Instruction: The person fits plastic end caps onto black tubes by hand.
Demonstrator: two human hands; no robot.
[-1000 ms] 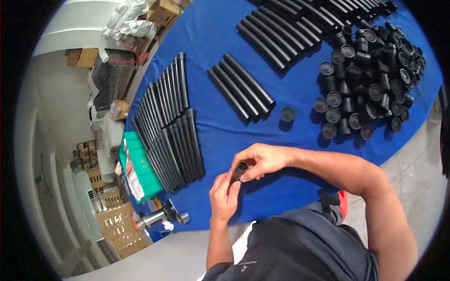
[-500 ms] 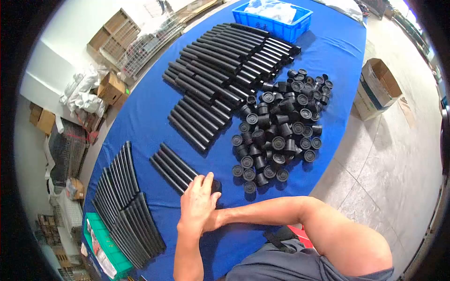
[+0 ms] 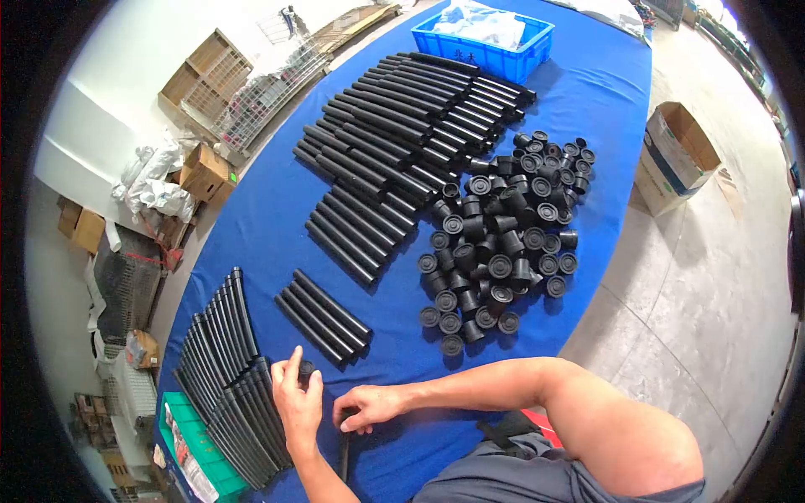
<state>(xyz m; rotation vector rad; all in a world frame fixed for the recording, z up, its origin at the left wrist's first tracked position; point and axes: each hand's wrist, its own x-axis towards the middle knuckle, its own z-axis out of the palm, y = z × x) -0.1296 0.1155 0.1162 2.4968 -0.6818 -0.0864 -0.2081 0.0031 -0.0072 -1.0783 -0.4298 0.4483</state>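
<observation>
Back toward the body comes the left hand [image 3: 298,401], fingers now pinched on a small black cap [image 3: 307,368] just right of the near-left stack of finished tubes [image 3: 226,381]. Right of it, the right hand [image 3: 366,409] is clamped on a black tube [image 3: 344,453] lying at the near edge. Capping looks in hand; next, cap must meet tube end squarely.

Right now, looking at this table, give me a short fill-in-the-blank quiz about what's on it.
1. The table is covered by a ___ cloth.
2. The left hand holds a small black ___.
3. The bin at the far end is coloured ___.
4. The right hand rests on a black ___.

Missing words: blue; cap; blue; tube
</observation>
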